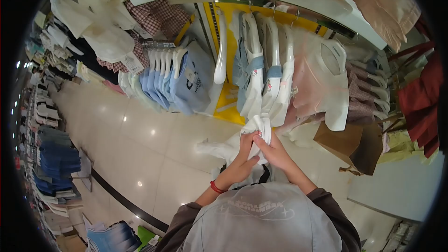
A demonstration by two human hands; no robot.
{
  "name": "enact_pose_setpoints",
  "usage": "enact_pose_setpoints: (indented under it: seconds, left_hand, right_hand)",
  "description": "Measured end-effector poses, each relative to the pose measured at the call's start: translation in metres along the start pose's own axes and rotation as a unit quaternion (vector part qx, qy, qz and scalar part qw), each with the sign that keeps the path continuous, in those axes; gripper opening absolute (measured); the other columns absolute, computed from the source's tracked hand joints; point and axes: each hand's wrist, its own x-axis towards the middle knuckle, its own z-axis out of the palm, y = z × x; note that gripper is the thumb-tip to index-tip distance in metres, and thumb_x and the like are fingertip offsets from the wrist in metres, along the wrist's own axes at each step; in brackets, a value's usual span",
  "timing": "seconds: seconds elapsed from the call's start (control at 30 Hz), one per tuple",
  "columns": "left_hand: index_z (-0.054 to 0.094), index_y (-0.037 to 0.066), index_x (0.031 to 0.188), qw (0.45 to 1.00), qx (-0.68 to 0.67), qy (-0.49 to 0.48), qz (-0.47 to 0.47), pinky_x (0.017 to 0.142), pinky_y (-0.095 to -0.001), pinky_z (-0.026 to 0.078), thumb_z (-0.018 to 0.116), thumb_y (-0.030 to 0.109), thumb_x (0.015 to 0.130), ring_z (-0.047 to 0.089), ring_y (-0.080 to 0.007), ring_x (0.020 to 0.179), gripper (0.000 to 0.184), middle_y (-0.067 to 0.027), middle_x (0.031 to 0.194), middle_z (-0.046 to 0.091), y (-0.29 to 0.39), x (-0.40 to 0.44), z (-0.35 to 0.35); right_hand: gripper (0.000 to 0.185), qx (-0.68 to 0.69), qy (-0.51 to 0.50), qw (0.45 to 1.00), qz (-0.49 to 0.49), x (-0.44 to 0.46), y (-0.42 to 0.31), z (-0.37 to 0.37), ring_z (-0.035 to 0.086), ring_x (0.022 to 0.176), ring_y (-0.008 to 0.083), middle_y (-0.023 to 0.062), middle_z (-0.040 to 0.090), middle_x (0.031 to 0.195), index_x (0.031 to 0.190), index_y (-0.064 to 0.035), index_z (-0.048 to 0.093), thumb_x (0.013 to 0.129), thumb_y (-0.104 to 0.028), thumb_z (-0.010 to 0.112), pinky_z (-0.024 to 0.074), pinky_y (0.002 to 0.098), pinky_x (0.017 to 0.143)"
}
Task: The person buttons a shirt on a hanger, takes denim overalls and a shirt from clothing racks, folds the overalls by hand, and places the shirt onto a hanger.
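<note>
My left hand (240, 165), with a red bracelet on its wrist, is closed on a white garment (264, 122). My right hand (274, 151) grips the same garment from the other side, its thumb on top of the fabric. Small red and pink printing shows on the cloth between my fingers. A white sleeve-like part (213, 149) hangs out to the left above the floor. The lower part of the garment is hidden by my hands. Just beyond my hands, white tops with blue collars (274, 72) hang on white hangers.
A bare white hanger (220, 51) hangs from the curved rail (298, 13). Blue shirts (189, 81) hang to the left, a pink top (310, 81) to the right. A brown paper bag (357, 144) is at the right. Stacked jeans (56, 154) stand far left, beyond the tiled floor (149, 154).
</note>
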Motion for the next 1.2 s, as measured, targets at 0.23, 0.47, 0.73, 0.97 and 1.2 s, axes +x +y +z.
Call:
enact_pose_setpoints:
  seconds: [0.23,0.47,0.73,0.97,1.2]
  left_hand:
    - [0.047,-0.002,0.118,0.910,-0.360,0.125,-0.163,0.094,-0.0299,0.035,0.042,0.014,0.083,0.047,-0.0196,0.108,0.039,-0.0109,0.115,0.050,-0.008,-0.020,-0.029]
    - [0.033,0.000,0.129,0.877,-0.471,-0.017,-0.095,0.091,-0.0330,0.039,0.056,0.027,0.079,0.048,-0.0217,0.108,0.061,-0.0134,0.118,0.049,-0.040,-0.065,-0.090]
    - [0.046,0.002,0.116,0.972,-0.070,-0.181,-0.132,0.078,-0.0268,0.040,0.055,0.024,0.085,0.048,-0.0150,0.095,0.039,-0.0084,0.103,0.052,-0.040,-0.024,-0.072]
    - [0.052,0.000,0.087,0.972,-0.024,-0.173,-0.154,0.065,-0.0260,0.038,0.046,0.024,0.091,0.045,-0.0143,0.069,0.025,-0.0068,0.074,0.051,-0.063,-0.015,-0.163]
    - [0.050,0.001,0.096,0.932,-0.151,-0.278,-0.179,0.068,-0.0252,0.041,0.038,0.028,0.092,0.049,-0.0140,0.073,0.030,-0.0071,0.078,0.053,-0.082,-0.018,-0.233]
  right_hand:
    - [0.026,-0.137,-0.085,0.986,-0.042,0.011,-0.010,-0.023,0.048,0.072,0.0097,0.0065,0.056,0.082,0.107,0.0006,0.051,0.089,-0.018,0.050,0.0415,0.0249,0.067]
    - [0.012,-0.140,-0.128,0.976,-0.106,0.023,-0.045,-0.045,0.055,0.064,0.0131,0.0068,0.059,0.071,0.088,0.0003,0.059,0.081,-0.009,0.058,0.0426,0.0256,0.060]
    - [0.012,-0.190,-0.262,0.931,-0.166,0.046,-0.071,0.002,0.061,0.064,0.0217,0.0109,0.063,0.073,0.083,0.0001,0.063,0.072,-0.004,0.064,0.0455,0.0285,0.058]
    - [0.013,-0.209,-0.083,0.964,-0.145,0.085,-0.073,0.021,0.052,0.056,0.0173,0.0088,0.056,0.063,0.077,0.0016,0.060,0.079,-0.011,0.061,0.0400,0.0262,0.054]
    - [0.014,-0.291,-0.043,0.945,-0.140,0.124,-0.086,0.069,0.053,0.054,0.0152,0.0084,0.057,0.062,0.072,0.0021,0.059,0.077,-0.011,0.061,0.0395,0.0256,0.052]
